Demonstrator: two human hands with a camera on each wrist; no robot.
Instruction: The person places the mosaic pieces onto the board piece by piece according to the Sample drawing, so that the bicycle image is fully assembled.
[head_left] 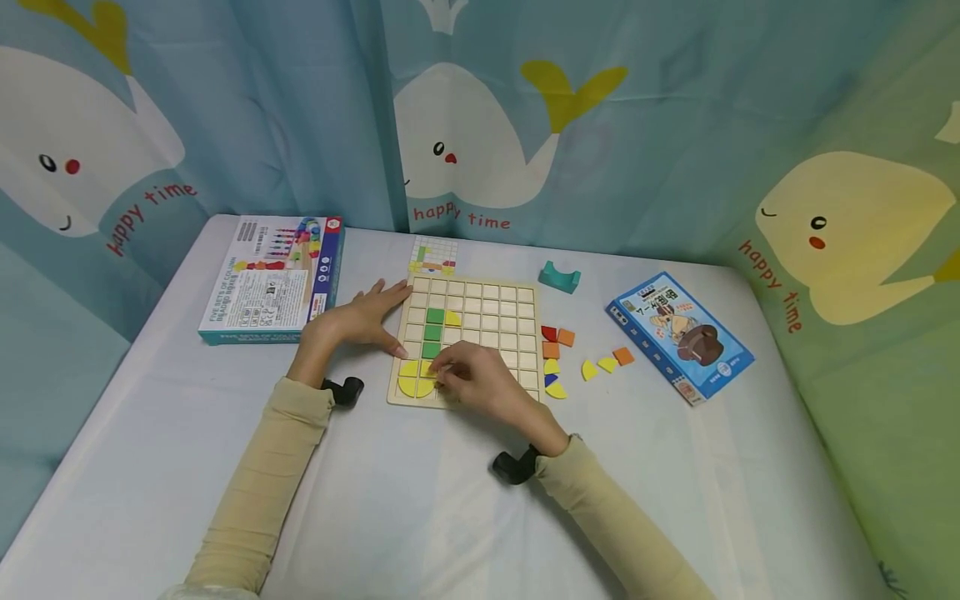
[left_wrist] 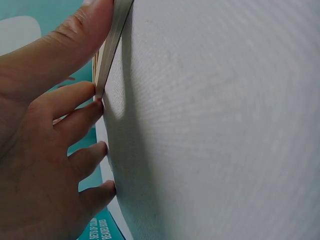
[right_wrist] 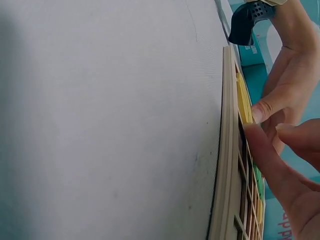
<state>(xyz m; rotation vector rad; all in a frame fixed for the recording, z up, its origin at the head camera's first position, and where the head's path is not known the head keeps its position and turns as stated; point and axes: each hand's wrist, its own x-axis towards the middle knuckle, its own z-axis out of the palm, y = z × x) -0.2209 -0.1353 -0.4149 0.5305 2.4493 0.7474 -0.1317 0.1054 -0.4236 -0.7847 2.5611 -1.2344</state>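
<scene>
- Our left hand (head_left: 365, 319) spreads wide against the board (head_left: 491, 308).
- Our right hand (head_left: 480, 379) fingertips a yellow piece (head_left: 427, 369) in the board's near-left corner, thumb apart.
- We judge the piece light, stiff, perhaps slick; best pinched by its edges.

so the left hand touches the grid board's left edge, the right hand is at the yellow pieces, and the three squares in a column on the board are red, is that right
Not quite: the three squares are green, not red, as the head view shows. The left hand does touch the grid board's left edge, and the right hand is at the yellow pieces.
</scene>
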